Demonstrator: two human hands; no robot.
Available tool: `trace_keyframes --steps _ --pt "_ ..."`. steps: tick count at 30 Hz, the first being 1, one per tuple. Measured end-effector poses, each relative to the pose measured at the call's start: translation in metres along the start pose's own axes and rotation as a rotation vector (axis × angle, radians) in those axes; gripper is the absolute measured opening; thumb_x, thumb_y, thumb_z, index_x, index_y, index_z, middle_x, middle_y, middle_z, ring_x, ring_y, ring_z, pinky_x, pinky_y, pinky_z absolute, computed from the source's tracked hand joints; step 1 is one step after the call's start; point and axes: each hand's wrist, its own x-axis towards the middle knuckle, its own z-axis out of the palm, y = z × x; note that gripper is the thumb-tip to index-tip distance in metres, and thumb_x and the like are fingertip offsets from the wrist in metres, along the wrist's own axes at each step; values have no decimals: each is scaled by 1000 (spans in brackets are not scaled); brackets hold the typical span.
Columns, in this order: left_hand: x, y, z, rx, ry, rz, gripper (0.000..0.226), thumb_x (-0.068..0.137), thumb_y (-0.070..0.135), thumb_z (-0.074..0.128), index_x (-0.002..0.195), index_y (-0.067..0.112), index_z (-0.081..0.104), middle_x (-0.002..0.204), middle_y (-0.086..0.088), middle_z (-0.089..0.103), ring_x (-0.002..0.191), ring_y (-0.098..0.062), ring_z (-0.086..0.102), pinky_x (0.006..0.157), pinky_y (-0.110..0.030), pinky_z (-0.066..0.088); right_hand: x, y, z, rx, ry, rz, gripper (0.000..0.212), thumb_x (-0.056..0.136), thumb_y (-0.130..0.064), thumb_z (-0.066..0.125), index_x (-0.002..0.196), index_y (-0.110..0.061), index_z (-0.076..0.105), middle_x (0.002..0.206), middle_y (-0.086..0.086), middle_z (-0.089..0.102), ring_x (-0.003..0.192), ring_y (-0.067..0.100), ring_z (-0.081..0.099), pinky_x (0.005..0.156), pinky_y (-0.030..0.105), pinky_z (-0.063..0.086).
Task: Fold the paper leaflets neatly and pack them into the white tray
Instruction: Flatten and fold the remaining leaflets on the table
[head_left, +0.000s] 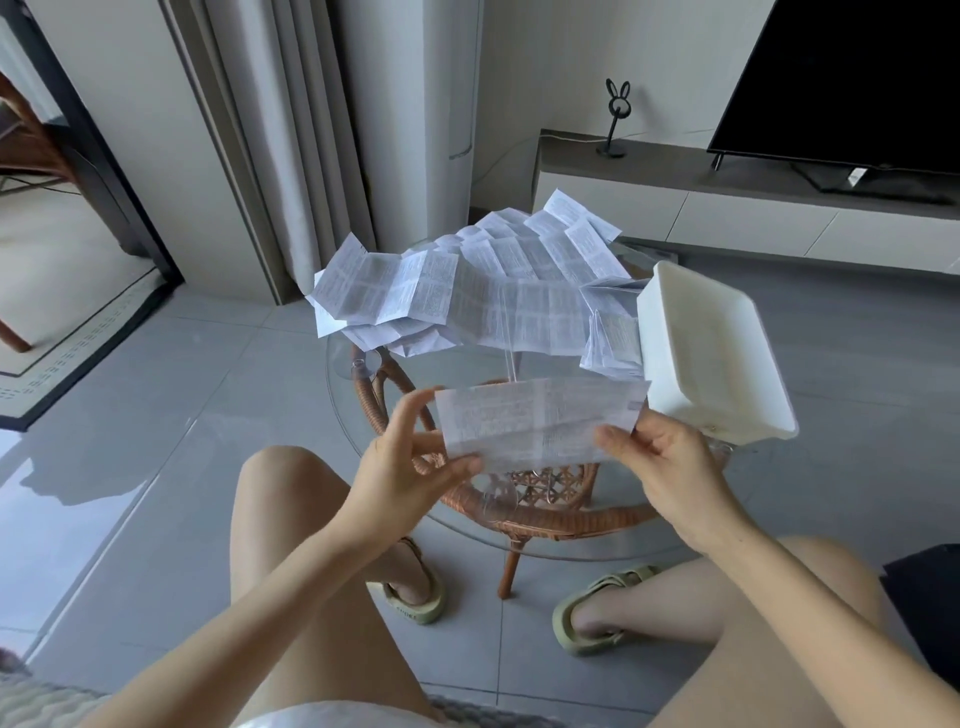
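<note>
The person wears chunky pale-green sandals, the left sandal (411, 603) with raised lettering along the edge of its thick sole, the right sandal (597, 608) with two broad buckled straps. The forearms, the left hand (410, 467), the right hand (662, 460) and both legs are bare. A light, whitish garment (332, 716) shows at the lap
</note>
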Motion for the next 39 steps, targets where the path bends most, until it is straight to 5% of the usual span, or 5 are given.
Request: trace_keyframes --steps 5,13,20,27,39 --pt "-17 -19 15 325 2 135 20 85 14 71 77 28 58 70 27 63 72 8 63 63 -7 46 -19 32 -9 -218 -7 226 11 89 -11 62 94 -19 69 84 -11 74 81 5 69 71 23 50" --pt "-22 -17 42 472 242 60 33 80 10 74 110 10 62 61 10 60 61 -9 56 71 -25 44 -16 21 20 -920 275 94 46 78 -11 59 54 -16 21 48 -1 19 51 17 17 47 33 15" --pt "-4 -22 44 695 178 204 20 69 -4 76 76 14 74 65 4 59 61 -17 55 63 -31 45 -7 26 13 -974 174 133 43 83 -12 56 57 -15 22 51 4 25 54 23 24 49 34 17" --pt "15 -14 61 646 -167 401 28 90 11 46 103 8 71 112 -8 66 106 -25 59 80 -38 56 -4 26 9 -969 154 170 43 84 -14 58 57 -13 24 51 4 28 56 23 27 50 34 19" --pt "0 -31 75 922 -145 362 49 95 31 33 137 15 52 143 -12 47 136 -32 39 109 -52 31 -2 23 13 -1023 117 173 49 85 -15 60 54 -15 22 49 0 23 49 15 19 47 31 16"
